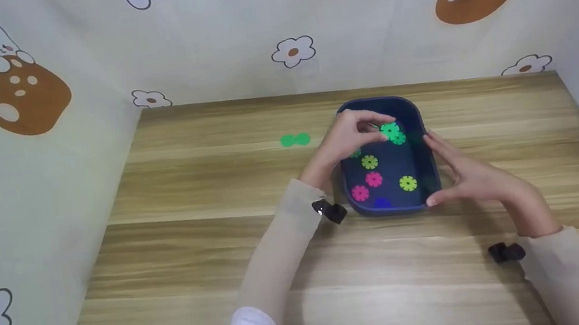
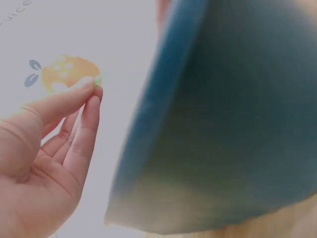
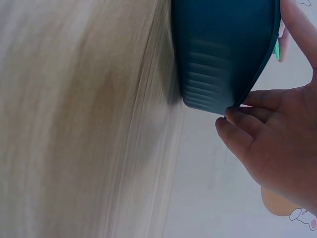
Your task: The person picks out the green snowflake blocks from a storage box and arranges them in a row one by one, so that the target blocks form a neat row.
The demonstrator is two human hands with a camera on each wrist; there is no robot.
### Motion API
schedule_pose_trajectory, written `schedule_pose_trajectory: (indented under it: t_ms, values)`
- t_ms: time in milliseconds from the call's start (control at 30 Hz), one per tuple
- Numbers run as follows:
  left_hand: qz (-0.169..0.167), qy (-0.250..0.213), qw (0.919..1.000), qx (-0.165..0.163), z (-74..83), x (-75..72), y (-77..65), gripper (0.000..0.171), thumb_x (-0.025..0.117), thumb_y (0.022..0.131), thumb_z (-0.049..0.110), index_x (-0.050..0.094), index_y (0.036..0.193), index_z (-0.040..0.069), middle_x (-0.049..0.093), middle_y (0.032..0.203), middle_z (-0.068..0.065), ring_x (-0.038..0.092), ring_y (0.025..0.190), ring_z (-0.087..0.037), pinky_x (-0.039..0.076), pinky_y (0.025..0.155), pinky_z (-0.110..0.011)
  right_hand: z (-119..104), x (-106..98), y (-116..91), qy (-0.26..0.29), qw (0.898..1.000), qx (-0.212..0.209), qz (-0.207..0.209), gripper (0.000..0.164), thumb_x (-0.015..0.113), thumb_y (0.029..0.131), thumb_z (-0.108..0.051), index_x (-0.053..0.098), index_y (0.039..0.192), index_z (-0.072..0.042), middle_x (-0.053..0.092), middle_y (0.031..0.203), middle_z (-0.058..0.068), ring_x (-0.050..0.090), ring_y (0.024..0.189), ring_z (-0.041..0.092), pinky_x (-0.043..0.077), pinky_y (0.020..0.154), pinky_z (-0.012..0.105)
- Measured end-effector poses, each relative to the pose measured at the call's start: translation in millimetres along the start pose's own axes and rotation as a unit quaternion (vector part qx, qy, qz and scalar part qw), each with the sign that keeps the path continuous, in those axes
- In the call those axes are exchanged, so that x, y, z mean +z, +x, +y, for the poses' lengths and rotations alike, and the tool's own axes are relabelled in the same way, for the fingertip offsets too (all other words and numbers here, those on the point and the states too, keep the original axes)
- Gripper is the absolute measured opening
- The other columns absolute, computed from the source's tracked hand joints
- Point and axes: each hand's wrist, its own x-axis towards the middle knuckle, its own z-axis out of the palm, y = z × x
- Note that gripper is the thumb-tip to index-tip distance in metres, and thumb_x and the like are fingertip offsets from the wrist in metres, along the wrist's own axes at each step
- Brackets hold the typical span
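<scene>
A dark blue bin (image 1: 415,151) stands on the table with several notched plastic discs in it: a yellow-green disc (image 1: 408,183), a pink disc (image 1: 374,179) and others. Over its far left part, my left hand (image 1: 345,135) pinches a green notched disc (image 1: 390,130) between thumb and fingertips. Only a sliver of that disc shows at the fingertips in the left wrist view. A second green disc (image 1: 399,138) appears just beside it; whether the two are joined I cannot tell. At the bin's right side, my right hand (image 1: 473,177) touches the rim with spread fingers, thumb at the near corner.
Left of the bin, two joined green discs (image 1: 295,140) lie flat on the wooden table (image 1: 204,196). A patterned cloth wall (image 1: 218,43) borders the table at the back and sides. Small black cameras (image 1: 332,211) sit at both wrists.
</scene>
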Motion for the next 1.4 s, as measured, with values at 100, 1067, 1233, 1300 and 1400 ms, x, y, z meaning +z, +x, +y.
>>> schedule_pose_trajectory:
  t_ms: [100,1067,1233,1300,1400]
  values:
    - [0.012,-0.009,0.9999,-0.008,0.5,-8.0,-2.7,0.03,0.075,0.089,0.012,0.074,0.119,0.013,0.073,0.117,-0.005,0.069,0.091,-0.012,0.057,0.083,-0.021,-0.6,-0.2,-0.3,0.0,1.0,0.004,0.0,0.123,0.088,0.075,-0.026,0.002,0.161,-0.013,-0.009,0.169,0.013,-0.001,0.153,0.046,0.013,0.117,0.071]
    - [0.189,-0.096,0.9757,-0.054,-41.8,-101.5,-47.4,0.03,0.072,0.089,0.001,0.072,0.119,0.004,0.073,0.112,-0.013,0.066,0.088,-0.01,0.058,0.085,-0.024,2.0,-0.4,-0.2,-0.008,1.0,-0.006,0.006,0.127,0.089,0.072,-0.033,0.001,0.161,-0.013,-0.009,0.169,0.014,0.0,0.153,0.045,0.013,0.118,0.07]
    - [0.214,-0.095,0.9703,-0.06,-55.3,-111.9,-56.0,0.031,0.07,0.089,-0.001,0.07,0.12,0.001,0.071,0.117,-0.017,0.066,0.088,-0.009,0.058,0.085,-0.023,3.8,0.8,0.7,-0.009,1.0,0.001,0.004,0.128,0.09,0.072,-0.032,0.0,0.161,-0.013,-0.01,0.169,0.013,-0.001,0.154,0.044,0.013,0.118,0.069]
    - [0.221,-0.091,0.969,-0.063,-60.4,-115.6,-59.3,0.031,0.069,0.09,-0.001,0.07,0.121,0.001,0.07,0.118,-0.017,0.066,0.089,-0.009,0.058,0.086,-0.023,4.2,0.8,0.8,-0.007,1.0,0.001,0.003,0.128,0.09,0.072,-0.031,0.0,0.161,-0.013,-0.01,0.169,0.013,-0.002,0.154,0.043,0.012,0.118,0.069]
    - [0.23,-0.082,0.9672,-0.072,-67.3,-120.4,-64.0,0.031,0.069,0.091,0.0,0.07,0.121,0.002,0.07,0.119,-0.016,0.066,0.091,-0.01,0.058,0.086,-0.023,3.9,0.6,0.6,-0.007,1.0,0.0,0.002,0.127,0.09,0.072,-0.031,0.0,0.161,-0.013,-0.01,0.169,0.013,-0.002,0.154,0.043,0.012,0.118,0.069]
